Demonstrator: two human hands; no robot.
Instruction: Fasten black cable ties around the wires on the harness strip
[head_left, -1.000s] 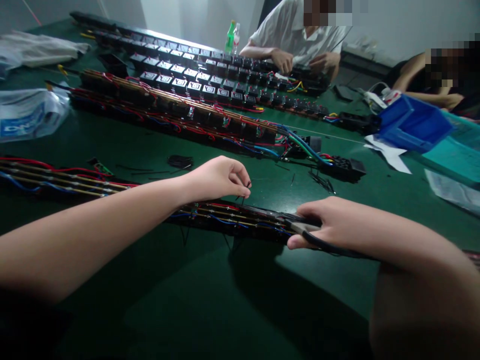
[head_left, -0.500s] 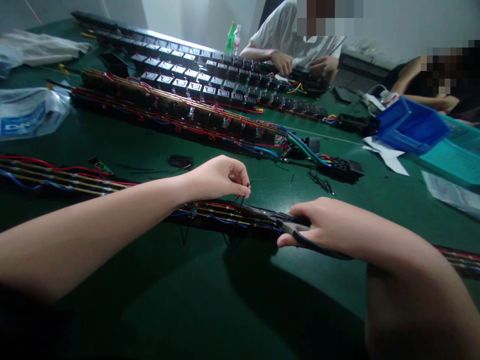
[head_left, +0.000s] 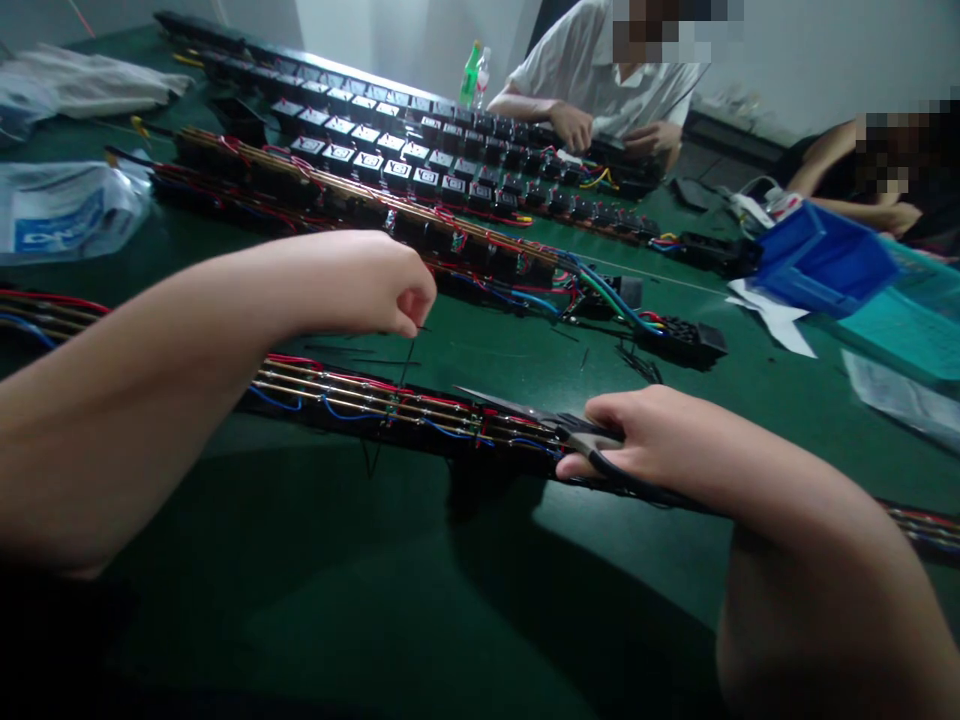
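My left hand is closed in a pinch on a thin black cable tie. That tie runs down to a long wired strip with brass-coloured rods and red and blue wires. Scissors with black handles are in my right hand, their blades pointing left and lying over the strip, slightly parted. Below the strip's near edge another black tie end sticks out.
Black offcuts lie beyond the scissors. Wired bars with black blocks cross the green table. A blue bin and white paper are at right, plastic bags at left. Two people sit opposite.
My left hand has moved left and away from me, from one black tie end to another farther along the strip. The scissors have stayed nearly in place; the view has shifted slightly.
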